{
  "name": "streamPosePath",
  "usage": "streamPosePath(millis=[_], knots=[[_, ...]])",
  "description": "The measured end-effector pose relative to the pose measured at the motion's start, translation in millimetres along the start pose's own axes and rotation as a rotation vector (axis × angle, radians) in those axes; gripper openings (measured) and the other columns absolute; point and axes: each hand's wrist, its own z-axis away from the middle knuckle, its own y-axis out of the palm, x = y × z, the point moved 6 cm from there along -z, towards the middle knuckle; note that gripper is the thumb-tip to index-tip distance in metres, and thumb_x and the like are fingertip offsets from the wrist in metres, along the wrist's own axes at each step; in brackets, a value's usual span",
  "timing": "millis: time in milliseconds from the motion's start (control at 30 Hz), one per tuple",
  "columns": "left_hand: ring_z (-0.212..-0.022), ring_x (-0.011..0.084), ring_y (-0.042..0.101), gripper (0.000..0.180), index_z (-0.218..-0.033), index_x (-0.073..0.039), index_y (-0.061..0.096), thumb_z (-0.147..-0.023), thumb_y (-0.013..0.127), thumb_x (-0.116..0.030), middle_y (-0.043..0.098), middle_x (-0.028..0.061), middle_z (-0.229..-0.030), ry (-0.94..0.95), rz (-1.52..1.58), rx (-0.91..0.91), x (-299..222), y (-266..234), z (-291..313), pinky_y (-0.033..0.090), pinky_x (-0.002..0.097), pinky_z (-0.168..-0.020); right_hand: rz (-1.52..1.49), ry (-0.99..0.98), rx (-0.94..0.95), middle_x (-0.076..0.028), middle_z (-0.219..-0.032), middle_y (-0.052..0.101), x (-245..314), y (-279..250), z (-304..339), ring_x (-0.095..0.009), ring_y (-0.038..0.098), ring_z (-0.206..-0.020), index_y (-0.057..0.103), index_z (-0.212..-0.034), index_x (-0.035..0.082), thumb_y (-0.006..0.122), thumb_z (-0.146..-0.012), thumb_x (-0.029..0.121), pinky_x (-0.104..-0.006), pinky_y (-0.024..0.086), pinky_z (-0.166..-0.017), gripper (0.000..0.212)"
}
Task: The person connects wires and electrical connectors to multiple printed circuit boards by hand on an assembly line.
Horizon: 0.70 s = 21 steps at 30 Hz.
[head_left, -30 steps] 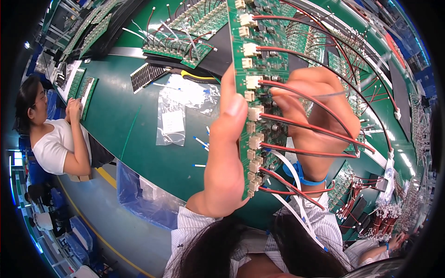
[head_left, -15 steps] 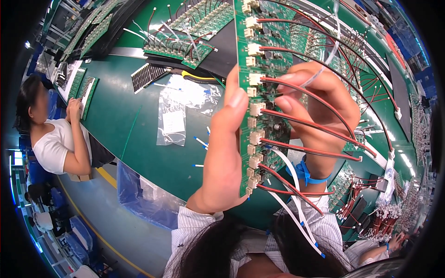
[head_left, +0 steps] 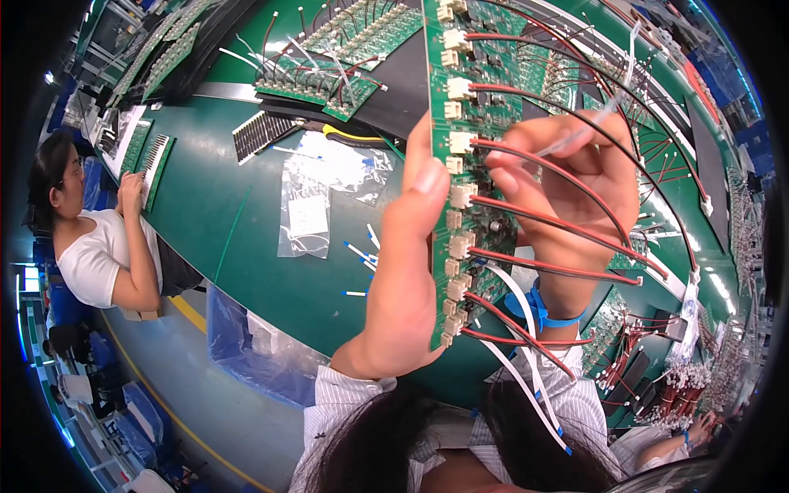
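My left hand (head_left: pixel 403 263) is closed round the near edge of a long green circuit board (head_left: pixel 440 123), its thumb on the board's face. The board stands upright, with a row of cream connectors (head_left: pixel 460 195) along it. Red-and-black wire leads (head_left: pixel 567 226) run out to the right from several of them. Two white flat cables (head_left: pixel 526 382) with blue ends hang from its lower part. Beside the board's middle, my right hand (head_left: pixel 567 181) pinches a thin, whitish, translucent strip (head_left: pixel 604 111), apparently another flat cable. A blue band (head_left: pixel 538 306) circles my right wrist.
On the green table (head_left: pixel 271 197) lie a clear plastic bag (head_left: pixel 306 215), yellow-and-black pliers (head_left: pixel 349 137), loose white flat cables (head_left: pixel 359 256) and wired boards (head_left: pixel 316 82). Bundled red-black leads (head_left: pixel 629 361) lie at right. A person (head_left: pixel 103 238) sits at left beside other boards.
The board and my left hand have shifted slightly right. In my right hand the strip has tilted, its upper end swinging right, and the fingers have shifted a little.
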Motion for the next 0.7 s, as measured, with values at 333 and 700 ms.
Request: streamPosePath(millis=[333,700], knots=[[-0.103,0.0135,0.042,0.052,-0.131,-0.003,0.021,-0.091,0.030,-0.033,0.043,0.0064,-0.112,-0.021,-0.047,0.014,1.1,5.6,1.7,0.032,0.0288,-0.090,0.001,-0.052,0.011,-0.008,-0.078,0.053,-0.3,-1.7,1.1,-0.014,0.056,-0.075,0.031,-0.085,0.010,0.069,-0.065,-0.012,-0.0232,0.045,-0.066,0.048],[-0.102,0.0150,0.044,0.049,-0.130,-0.003,0.021,-0.091,0.029,-0.033,0.043,0.0091,-0.113,-0.018,-0.013,0.018,5.0,1.6,3.4,0.033,0.0306,-0.091,-0.082,-0.133,0.043,-0.007,-0.074,0.051,-5.0,0.0,0.3,-0.009,0.043,-0.060,0.031,-0.082,0.012,0.065,-0.066,-0.016,-0.0213,0.038,-0.058,0.046]])
